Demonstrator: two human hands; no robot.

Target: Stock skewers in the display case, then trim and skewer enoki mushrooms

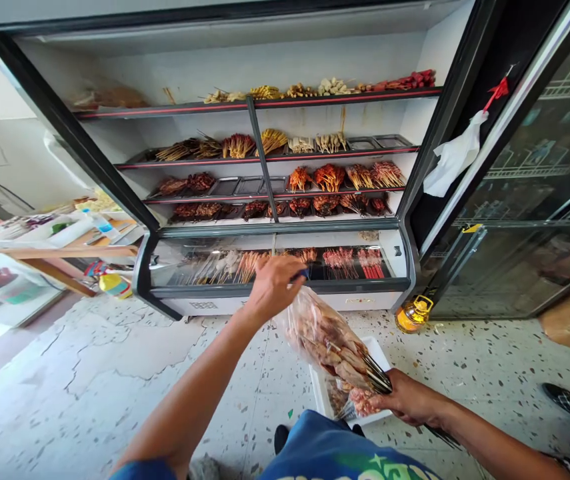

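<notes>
My left hand (pixel 275 285) is raised in front of the display fridge (pixel 275 230) and pinches the top of a clear plastic bag (pixel 322 333) full of raw meat skewers. My right hand (pixel 407 400) grips the lower end of that bundle, where the metal skewer sticks (pixel 377 377) poke out. Under the bag a white tray (pixel 372 350) rests on the floor. The fridge shelves hold rows of skewered meat and vegetables (pixel 329 177).
A yellow oil bottle (pixel 413 313) stands on the speckled floor by the fridge's right corner. A white cloth (pixel 452 160) hangs on the black frame. At the left is a wooden table (pixel 65 252) with clutter. Another person's shoe (pixel 565 400) shows at the right.
</notes>
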